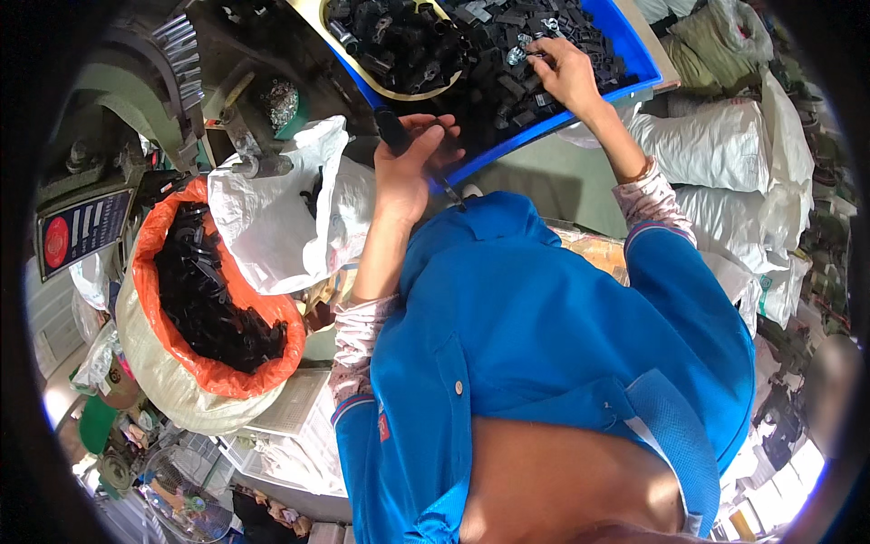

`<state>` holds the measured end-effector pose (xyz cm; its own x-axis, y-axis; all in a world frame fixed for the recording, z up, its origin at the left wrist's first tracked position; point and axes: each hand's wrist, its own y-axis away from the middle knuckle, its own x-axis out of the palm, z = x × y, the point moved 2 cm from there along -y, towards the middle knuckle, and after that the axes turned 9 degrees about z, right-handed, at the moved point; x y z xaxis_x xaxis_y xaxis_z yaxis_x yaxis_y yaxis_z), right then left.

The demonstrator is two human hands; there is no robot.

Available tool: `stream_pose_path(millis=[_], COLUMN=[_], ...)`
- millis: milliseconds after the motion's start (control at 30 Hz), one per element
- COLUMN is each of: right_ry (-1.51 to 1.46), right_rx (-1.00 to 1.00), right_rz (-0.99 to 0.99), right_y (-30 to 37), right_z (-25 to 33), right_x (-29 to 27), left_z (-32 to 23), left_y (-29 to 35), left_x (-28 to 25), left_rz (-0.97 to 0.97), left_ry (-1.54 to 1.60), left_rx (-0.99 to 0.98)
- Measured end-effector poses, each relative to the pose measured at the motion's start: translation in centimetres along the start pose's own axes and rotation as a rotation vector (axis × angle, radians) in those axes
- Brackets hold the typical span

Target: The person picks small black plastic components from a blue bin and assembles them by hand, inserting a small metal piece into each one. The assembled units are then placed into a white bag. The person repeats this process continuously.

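Observation:
My left hand (412, 168) is closed around a screwdriver (392, 131) with a black handle. Its thin metal shaft slants down toward my blue shirt. Dark matter shows by the left fingertips, too shadowed to name. Over a blue tray (645, 41) at the far right, my right hand (569, 80) has its thumb and fingers bent toward each other in a pinch. Small shiny metal pieces (517, 53) lie right at those fingertips; what sits between them is too small to make out. Many small black plastic parts (580, 41) fill the tray around the hand.
A cream oval basin (317, 18) of black parts stands in the tray's left side. To my left are a white sack (272, 218) and an orange-lined sack (145, 272) of black pieces. Machinery (127, 82) stands far left. White sacks (707, 145) are piled at right.

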<state>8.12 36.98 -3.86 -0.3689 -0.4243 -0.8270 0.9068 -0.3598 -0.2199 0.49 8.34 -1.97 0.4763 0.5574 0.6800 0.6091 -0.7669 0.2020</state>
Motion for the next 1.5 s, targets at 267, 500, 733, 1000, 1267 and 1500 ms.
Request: stream_pose_path(millis=[267, 500, 733, 1000, 1267, 1500], right_ry=[0.312, 0.192, -0.201, -1.454, -0.781, -0.189], right_rx=[-0.107, -0.177, 0.006, 0.412, 0.007, -0.184], right_rz=[0.104, 0.056, 0.122, 0.366, 0.283, -0.105], right_y=[-0.6, -1.2, -1.1, 3.9, 4.6, 2.1], right_z=[-0.5, 1.3, -1.2, 3.8, 6.2, 3.4], right_x=[0.7, 0.3, -0.2, -0.2, -1.7, -2.9], left_z=[0.2, 1.2, 1.3, 3.4, 4.0, 4.4], left_y=[-0.5, -1.4, -2.3, -4.3, -4.2, -5.1], left_x=[1.3, 1.7, 2.4, 5.1, 4.1, 2.8], left_rz=[0.062, 0.059, 0.009, 0.057, 0.062, -0.095], left_ry=[-0.052, 0.013, -0.19, -0.397, -0.246, -0.183], left_rx=[-0.034, -0.006, 0.055, 0.277, -0.022, -0.23])
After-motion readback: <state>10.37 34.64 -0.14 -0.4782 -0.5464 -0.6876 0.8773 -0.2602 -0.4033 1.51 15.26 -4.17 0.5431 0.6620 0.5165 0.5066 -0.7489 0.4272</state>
